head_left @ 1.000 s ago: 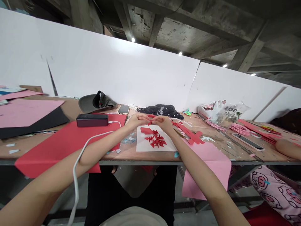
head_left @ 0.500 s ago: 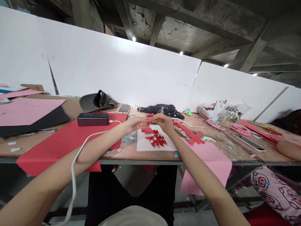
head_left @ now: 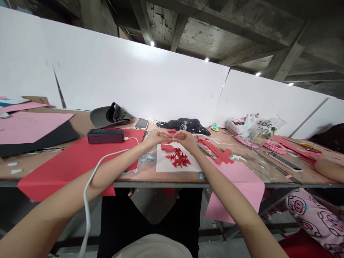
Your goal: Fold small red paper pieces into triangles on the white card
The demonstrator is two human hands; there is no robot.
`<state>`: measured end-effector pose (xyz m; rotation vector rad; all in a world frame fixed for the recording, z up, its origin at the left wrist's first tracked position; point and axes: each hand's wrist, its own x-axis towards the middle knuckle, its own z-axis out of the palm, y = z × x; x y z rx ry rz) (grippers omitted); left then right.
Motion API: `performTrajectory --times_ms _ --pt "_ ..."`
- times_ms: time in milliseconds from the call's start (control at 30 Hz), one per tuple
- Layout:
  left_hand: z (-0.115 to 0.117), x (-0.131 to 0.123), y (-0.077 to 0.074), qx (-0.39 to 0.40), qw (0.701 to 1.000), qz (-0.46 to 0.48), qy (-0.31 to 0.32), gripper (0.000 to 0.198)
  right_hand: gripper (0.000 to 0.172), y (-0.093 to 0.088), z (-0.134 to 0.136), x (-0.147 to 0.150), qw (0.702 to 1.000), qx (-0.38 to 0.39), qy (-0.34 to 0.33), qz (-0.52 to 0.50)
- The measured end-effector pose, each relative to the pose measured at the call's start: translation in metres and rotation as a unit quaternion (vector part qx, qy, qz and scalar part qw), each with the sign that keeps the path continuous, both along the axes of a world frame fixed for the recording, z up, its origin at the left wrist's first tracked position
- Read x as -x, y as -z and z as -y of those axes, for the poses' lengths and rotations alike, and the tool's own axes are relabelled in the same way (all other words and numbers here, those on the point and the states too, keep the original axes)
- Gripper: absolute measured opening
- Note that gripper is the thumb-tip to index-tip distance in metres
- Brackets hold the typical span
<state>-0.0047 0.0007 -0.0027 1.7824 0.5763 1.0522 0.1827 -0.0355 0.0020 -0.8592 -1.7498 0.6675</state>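
At your left, a dark power bank (head_left: 105, 136) rests on a large red sheet (head_left: 67, 165), its white cable (head_left: 86, 208) crossing your forearm. Your left hand (head_left: 157, 138) has its fingers curled nearly together, tips pinching a small red piece (head_left: 170, 142) above the desk (head_left: 146, 175); its exact shape is too small to tell. Nearer you, folded red pieces (head_left: 179, 158) lie heaped on a white sheet (head_left: 162, 165). Your right hand (head_left: 186, 139) bends in likewise, its fingertips on that same piece, so 2 hands share it. Farther right are red strips (head_left: 219, 152), a pink sheet (head_left: 239, 188) overhanging the edge, and a phone (head_left: 283, 161).
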Motion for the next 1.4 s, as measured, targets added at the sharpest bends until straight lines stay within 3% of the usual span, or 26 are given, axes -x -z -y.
performTrajectory --times_ms 233,467,667,767,967,1167,1400 --pt "-0.008 -0.005 0.007 -0.077 0.995 -0.058 -0.026 0.02 0.027 0.002 -0.002 -0.005 0.998 0.055 -0.015 -0.001" --pt "-0.004 0.0 0.0 0.021 0.995 -0.075 0.061 0.023 0.026 0.002 -0.001 -0.001 0.999 0.022 -0.025 0.024" --pt "0.004 0.004 -0.005 0.034 0.989 -0.142 0.004 0.021 0.026 -0.001 0.001 0.002 0.999 0.013 -0.03 0.016" --pt "0.011 0.006 -0.013 0.101 0.991 -0.082 -0.009 0.024 0.024 -0.004 0.001 0.002 0.999 0.017 -0.029 -0.02" --pt "0.012 0.006 -0.018 0.189 0.976 0.091 0.056 0.027 0.023 -0.004 -0.001 -0.001 0.997 0.044 -0.059 -0.033" --pt "0.013 0.004 -0.015 0.178 0.977 0.09 0.073 0.027 0.024 -0.005 -0.001 -0.001 0.995 0.067 -0.053 -0.057" --pt "0.013 0.004 -0.014 0.158 0.983 0.063 0.069 0.027 0.026 -0.005 0.003 0.0 0.999 0.038 -0.037 -0.011"
